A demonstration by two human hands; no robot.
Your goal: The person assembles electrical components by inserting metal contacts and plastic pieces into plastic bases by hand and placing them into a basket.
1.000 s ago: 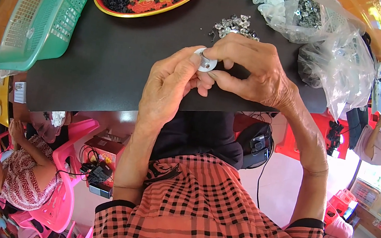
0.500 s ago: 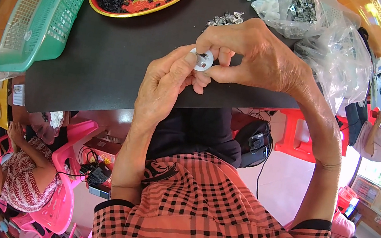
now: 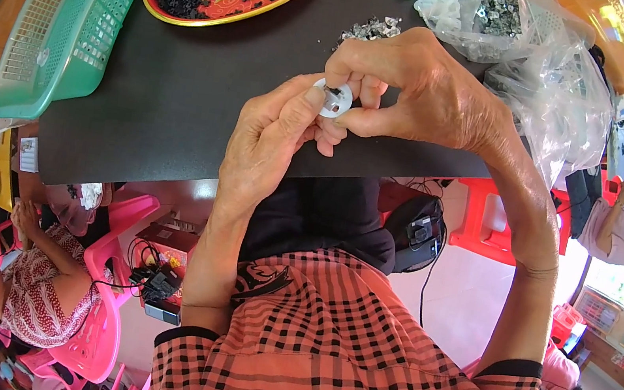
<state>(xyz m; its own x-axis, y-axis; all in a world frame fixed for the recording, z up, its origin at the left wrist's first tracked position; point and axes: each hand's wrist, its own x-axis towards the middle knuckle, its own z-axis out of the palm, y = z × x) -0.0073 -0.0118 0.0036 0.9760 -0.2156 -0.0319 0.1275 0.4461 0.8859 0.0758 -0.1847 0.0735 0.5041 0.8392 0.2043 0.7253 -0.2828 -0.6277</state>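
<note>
Between my hands, above the near part of the dark table, is a small round white plastic disc with holes in it. My left hand pinches it, thumb on top and fingers beneath. My right hand comes over from the right, its thumb and bent forefinger closed at the disc's right and far edges. A small dark bit shows on the disc near the fingertips; its kind is too small to tell. Beyond the right hand lies a little heap of shiny metal pieces.
A red, gold-rimmed tray holds many small black pieces. The green plastic basket stands at the left. Clear plastic bags and white plastic parts lie at the far right. A person sits at the left, another at the right.
Hands and disc sit almost where they were, with the disc tilted slightly differently and a hole now showing more plainly. The grip of both hands looks the same.
</note>
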